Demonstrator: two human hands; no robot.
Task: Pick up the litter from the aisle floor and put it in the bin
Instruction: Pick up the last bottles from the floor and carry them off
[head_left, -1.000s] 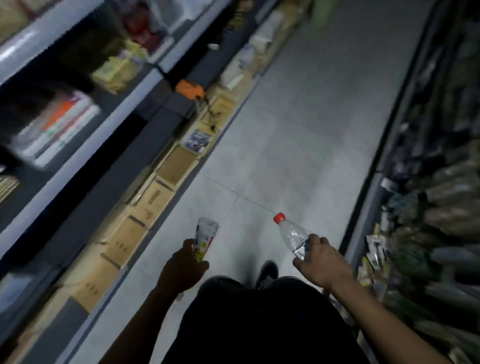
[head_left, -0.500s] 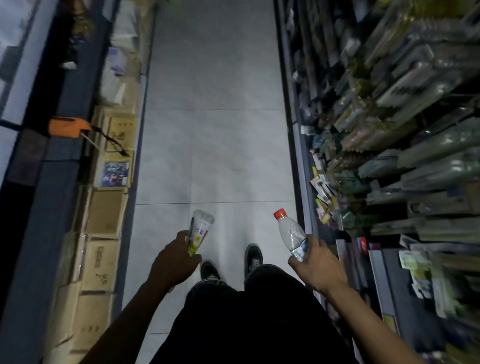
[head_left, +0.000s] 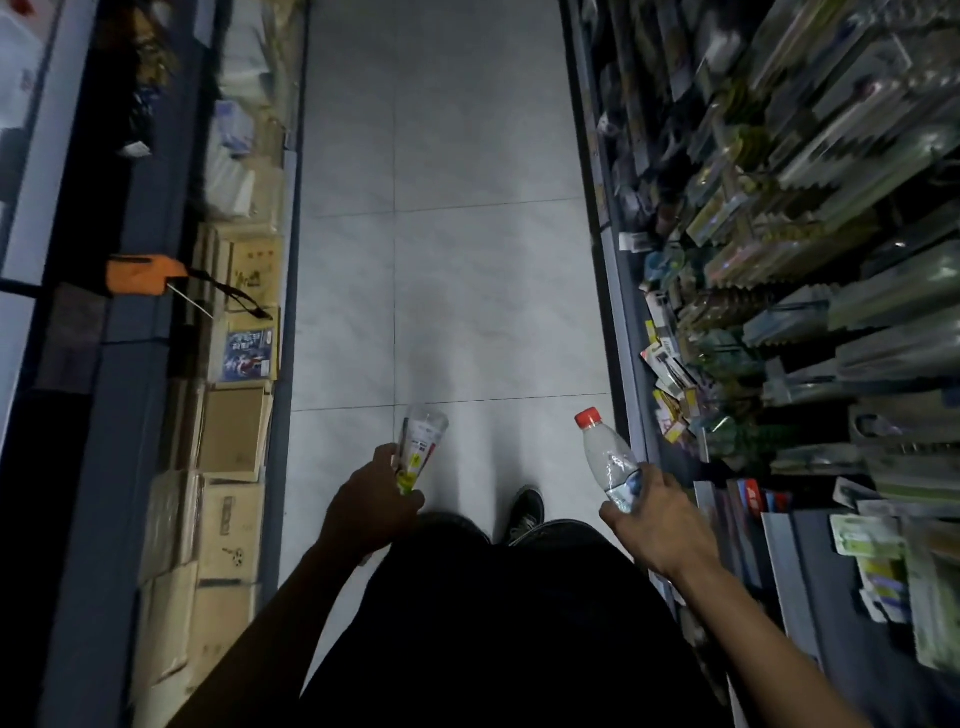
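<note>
Left hand (head_left: 371, 512) grips a cup (head_left: 418, 447), right hand (head_left: 649, 519) a bottle (head_left: 608, 460); carrying step, bin unseen, so find it next.

One plastic cup (head_left: 421, 446), one capped bottle (head_left: 607, 457), two hands, one shoe (head_left: 527, 512).

Bare forearms, black trousers (head_left: 498, 623), dark lace-up shoe (head_left: 525, 514)
</note>
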